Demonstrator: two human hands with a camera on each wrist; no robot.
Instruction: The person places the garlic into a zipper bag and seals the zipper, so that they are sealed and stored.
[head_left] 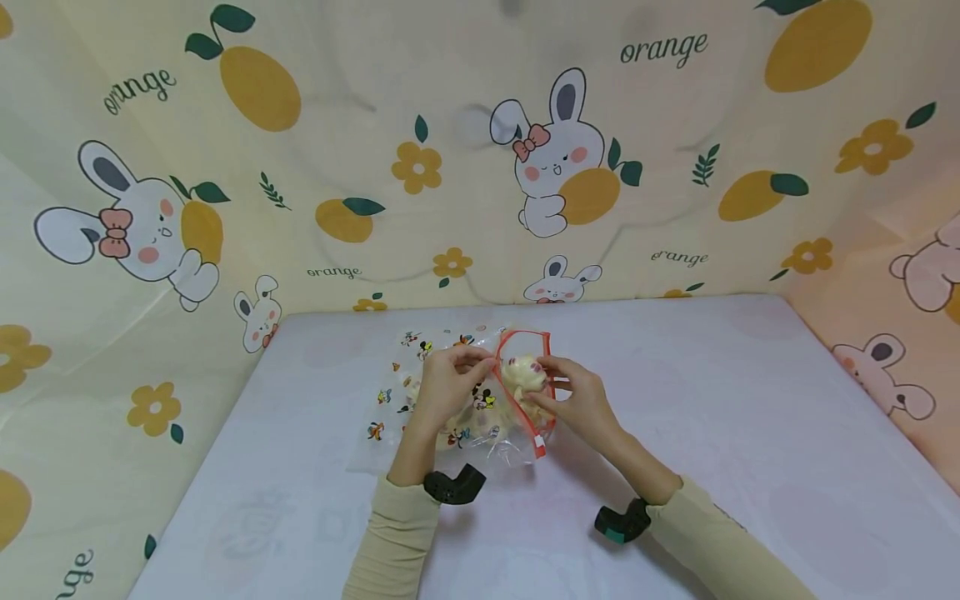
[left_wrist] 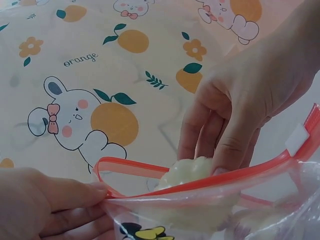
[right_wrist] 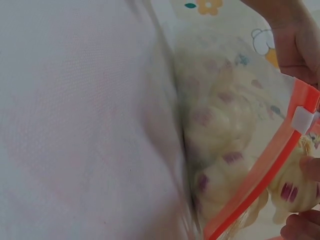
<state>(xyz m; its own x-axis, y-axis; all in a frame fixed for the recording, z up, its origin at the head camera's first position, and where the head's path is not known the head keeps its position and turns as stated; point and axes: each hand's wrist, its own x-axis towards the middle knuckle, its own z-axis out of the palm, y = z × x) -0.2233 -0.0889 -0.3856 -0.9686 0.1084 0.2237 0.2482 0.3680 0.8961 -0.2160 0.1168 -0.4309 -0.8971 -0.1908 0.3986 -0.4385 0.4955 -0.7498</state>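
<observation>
A clear zip bag (head_left: 405, 417) with cartoon prints lies on the table, its orange-red zip edge (left_wrist: 210, 183) spread apart. My left hand (head_left: 444, 390) pinches that edge at the bag's left side, thumb on top in the left wrist view. At the mouth, my right hand (head_left: 583, 406) grips a cream garlic-like bulb (head_left: 524, 374) with purple marks between thumb and fingers. The bulb's lower part sits behind the clear film in the left wrist view. Inside the bag are several similar bulbs (right_wrist: 220, 117), blurred by the plastic. A white slider (right_wrist: 303, 120) sits near one end of the zip.
The white-covered table (head_left: 712, 400) reaches to a patterned cloth backdrop (head_left: 480, 167) with rabbits and oranges. Black wrist cameras sit on both wrists, the left camera (head_left: 455, 485) close to the bag's near edge and the right camera (head_left: 622, 522) over the table.
</observation>
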